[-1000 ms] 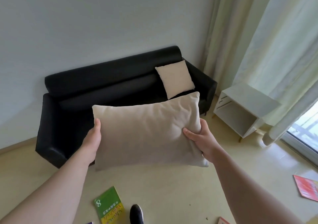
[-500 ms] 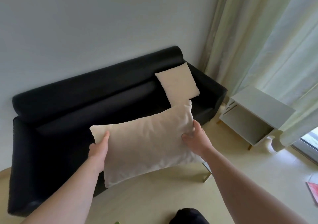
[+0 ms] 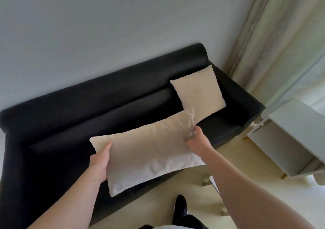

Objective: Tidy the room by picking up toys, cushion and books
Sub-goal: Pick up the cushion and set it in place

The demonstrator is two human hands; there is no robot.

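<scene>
The room has a pale grey wall (image 3: 105,26) at 12 o'clock and a light cream floor (image 3: 202,193) at 6 o'clock. A black sofa (image 3: 88,105) stands against the wall and goes from 9 o'clock to 3 o'clock. On its seat at 2 o'clock a square beige cushion (image 3: 198,91) leans on the backrest. Long pale curtains (image 3: 281,44) hang at 1 o'clock, and a white side cabinet (image 3: 295,137) stands on the floor at 3 o'clock, just beside the sofa arm. A dark shoe (image 3: 181,206) is on the floor at 6 o'clock.

The person holds a long beige pillow (image 3: 149,149) in the air over the front of the sofa seat, tilted, with the right end higher. The left hand (image 3: 99,160) grips the left short edge; the thumb lies on the front side and the other fingers are hidden behind. The right hand (image 3: 197,141) is closed on the right short edge near the upper corner and pinches the cloth, which wrinkles there. Both arms are stretched forward. The pillow's upper right corner is in front of the cushion's lower edge; I cannot tell if they touch
</scene>
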